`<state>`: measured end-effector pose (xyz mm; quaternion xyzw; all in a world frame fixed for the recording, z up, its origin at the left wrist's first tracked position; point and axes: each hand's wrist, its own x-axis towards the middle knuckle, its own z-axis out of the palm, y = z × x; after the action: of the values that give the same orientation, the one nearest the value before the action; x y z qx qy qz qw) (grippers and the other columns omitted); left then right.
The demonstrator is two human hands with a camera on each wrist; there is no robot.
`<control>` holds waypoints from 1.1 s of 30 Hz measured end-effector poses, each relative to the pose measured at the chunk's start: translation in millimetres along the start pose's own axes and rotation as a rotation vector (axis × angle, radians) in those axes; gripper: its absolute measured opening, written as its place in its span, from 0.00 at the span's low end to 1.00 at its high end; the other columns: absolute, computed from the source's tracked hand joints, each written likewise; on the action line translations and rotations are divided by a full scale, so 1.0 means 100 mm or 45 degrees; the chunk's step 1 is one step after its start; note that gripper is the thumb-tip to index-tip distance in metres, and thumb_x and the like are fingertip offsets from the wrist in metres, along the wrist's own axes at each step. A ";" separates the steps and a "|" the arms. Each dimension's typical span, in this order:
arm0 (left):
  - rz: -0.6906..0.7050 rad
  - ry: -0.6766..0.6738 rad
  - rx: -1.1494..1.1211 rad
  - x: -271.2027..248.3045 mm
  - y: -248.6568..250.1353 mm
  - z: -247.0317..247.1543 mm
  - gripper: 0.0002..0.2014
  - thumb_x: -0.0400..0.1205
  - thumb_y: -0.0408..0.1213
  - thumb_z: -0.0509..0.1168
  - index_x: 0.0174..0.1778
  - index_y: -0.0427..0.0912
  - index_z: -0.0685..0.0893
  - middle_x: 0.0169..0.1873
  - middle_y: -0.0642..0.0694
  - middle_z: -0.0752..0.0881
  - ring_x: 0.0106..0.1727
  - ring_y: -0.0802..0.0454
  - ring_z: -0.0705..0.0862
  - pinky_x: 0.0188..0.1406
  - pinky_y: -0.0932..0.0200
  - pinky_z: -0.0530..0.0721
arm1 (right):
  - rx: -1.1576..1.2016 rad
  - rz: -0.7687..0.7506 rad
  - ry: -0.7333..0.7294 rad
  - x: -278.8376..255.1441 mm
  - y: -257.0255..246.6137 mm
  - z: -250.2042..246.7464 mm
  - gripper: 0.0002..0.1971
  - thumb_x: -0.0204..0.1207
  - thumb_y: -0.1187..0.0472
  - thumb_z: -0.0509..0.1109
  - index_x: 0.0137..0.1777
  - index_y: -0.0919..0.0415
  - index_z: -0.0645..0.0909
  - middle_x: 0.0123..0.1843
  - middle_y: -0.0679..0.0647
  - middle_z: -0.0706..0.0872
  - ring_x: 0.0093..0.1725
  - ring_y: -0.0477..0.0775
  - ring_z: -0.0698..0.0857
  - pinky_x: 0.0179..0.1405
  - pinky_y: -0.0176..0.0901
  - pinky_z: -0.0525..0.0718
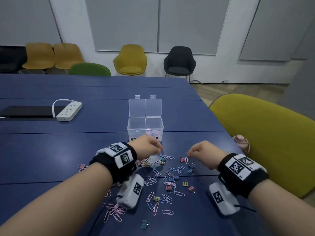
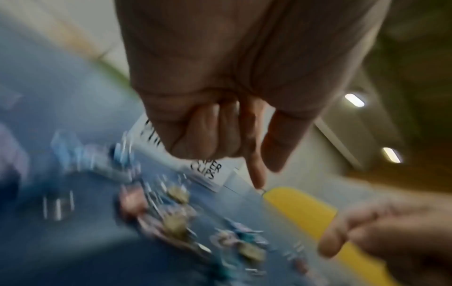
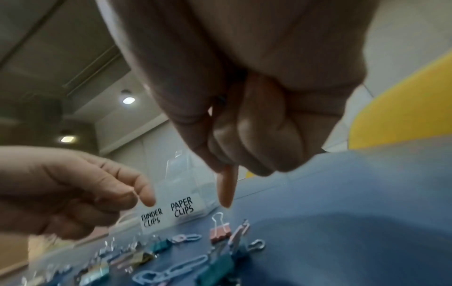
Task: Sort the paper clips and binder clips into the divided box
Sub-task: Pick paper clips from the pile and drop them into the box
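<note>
The clear divided box [image 1: 135, 125] stands open in the head view, with a "BINDER CLIPS" label [image 3: 151, 220] on its left cell and "PAPER CLIPS" [image 3: 182, 207] on its right. Several pastel paper clips [image 1: 154, 133] lie in the right cell. More paper clips [image 1: 167, 198] and binder clips [image 1: 185, 183] are scattered on the blue table [image 1: 51, 150]. My left hand [image 1: 159, 149] hovers in front of the box with fingers loosely curled, and nothing shows in it. My right hand [image 1: 188, 154] points its index finger [image 3: 226, 193] down over a pink binder clip [image 3: 220, 233]. Its other fingers curl into the palm, where something dark shows.
A white power strip [image 1: 69, 111] and a dark tablet [image 1: 29, 111] lie at the far left of the table. A yellow chair [image 1: 265, 138] with a pink bottle [image 1: 241, 143] stands to the right. More chairs line the wall. The left wrist view is motion-blurred.
</note>
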<state>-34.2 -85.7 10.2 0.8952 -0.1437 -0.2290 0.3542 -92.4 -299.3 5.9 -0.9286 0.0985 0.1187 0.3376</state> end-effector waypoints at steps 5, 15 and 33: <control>0.109 -0.179 0.743 0.02 0.10 0.09 0.31 0.79 0.24 0.53 0.77 0.54 0.72 0.78 0.52 0.70 0.75 0.50 0.73 0.69 0.57 0.76 | -0.448 -0.075 -0.089 0.01 -0.04 0.05 0.18 0.77 0.68 0.59 0.58 0.58 0.88 0.62 0.54 0.88 0.63 0.55 0.84 0.64 0.41 0.79; 0.081 -0.204 1.032 0.08 0.06 0.10 0.20 0.83 0.33 0.52 0.69 0.44 0.80 0.65 0.42 0.82 0.63 0.42 0.80 0.55 0.58 0.78 | -0.663 -0.191 -0.245 -0.12 -0.09 0.11 0.23 0.79 0.68 0.56 0.63 0.49 0.86 0.68 0.50 0.85 0.65 0.55 0.82 0.65 0.42 0.79; -0.138 -0.169 1.307 1.01 -0.15 0.38 0.05 0.72 0.39 0.69 0.40 0.43 0.82 0.37 0.43 0.83 0.45 0.39 0.87 0.46 0.44 0.87 | -0.802 -0.126 -0.147 0.18 -0.33 0.37 0.11 0.72 0.60 0.72 0.34 0.63 0.74 0.33 0.58 0.78 0.38 0.61 0.78 0.34 0.41 0.75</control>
<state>34.2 -139.3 -55.5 0.9434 -0.2131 -0.2033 -0.1526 -72.6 -252.3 -6.9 -0.9828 -0.0076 0.1792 0.0439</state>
